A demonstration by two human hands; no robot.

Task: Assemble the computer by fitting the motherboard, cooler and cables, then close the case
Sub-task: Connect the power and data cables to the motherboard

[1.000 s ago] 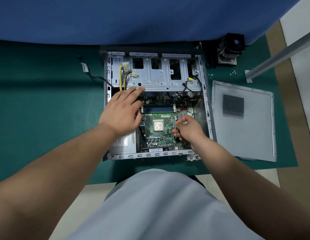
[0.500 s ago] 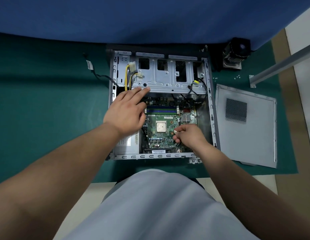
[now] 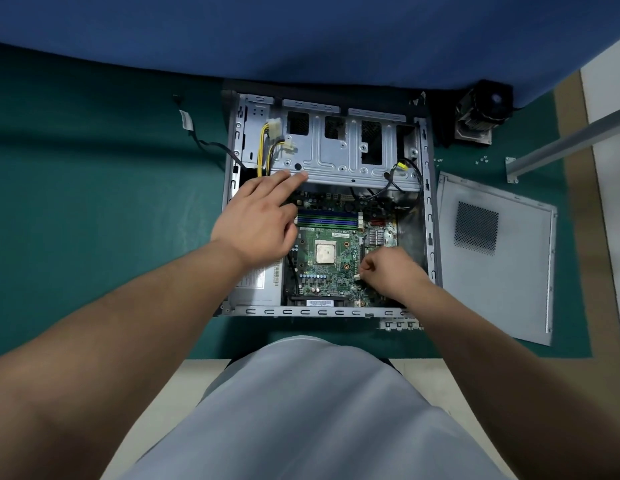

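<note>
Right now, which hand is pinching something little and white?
The right hand, low on the green motherboard, pinches a small white connector. The left hand holds nothing; its straight fingers reach to the metal drive cage.

We see a bare matt grey sheet-metal case (image 3: 431,216) on a matt green mat (image 3: 104,209). Right of the case lies a dull metal panel (image 3: 509,271) with perforated mesh; behind the case hangs smooth blue cloth (image 3: 301,36).
</note>
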